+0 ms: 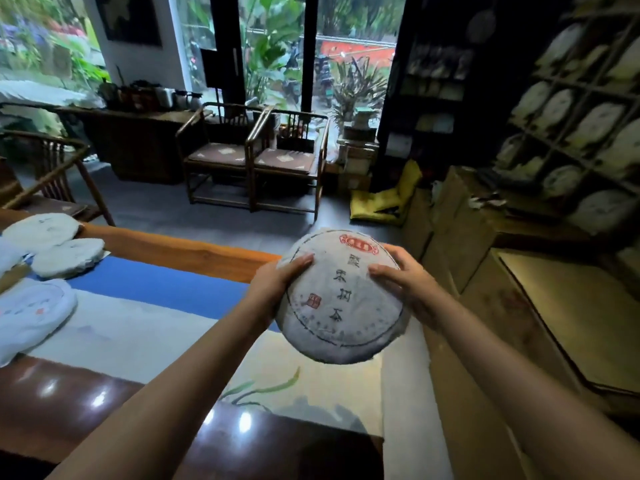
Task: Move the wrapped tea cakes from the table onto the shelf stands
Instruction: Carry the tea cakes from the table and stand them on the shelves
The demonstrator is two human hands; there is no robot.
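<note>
A round, flat tea cake wrapped in pale paper [341, 299], printed with a red emblem, dark characters and a small red seal, is held up in the air over the right end of the glossy dark wooden tabletop [104, 403], its printed face tilted toward the camera. The left hand [273, 282] has its grip on the cake's left edge, thumb lying across the front of the wrapper and the other fingers curled behind the rim. The right hand [405, 282] has its grip on the right edge in the same way, thumb on the face, fingers wrapped behind.

On the tabletop lies a long cloth runner [145, 327] with a blue band and a pale band painted with green leaves. At its left end lie three more white paper-wrapped tea cakes [67, 258], flat, close together.

To the right stands a dark wooden lattice shelf [568, 109], each compartment apparently holding an upright wrapped cake, though that part is blurred. Two dark wooden armchairs [252, 157] stand side by side before the window.
</note>
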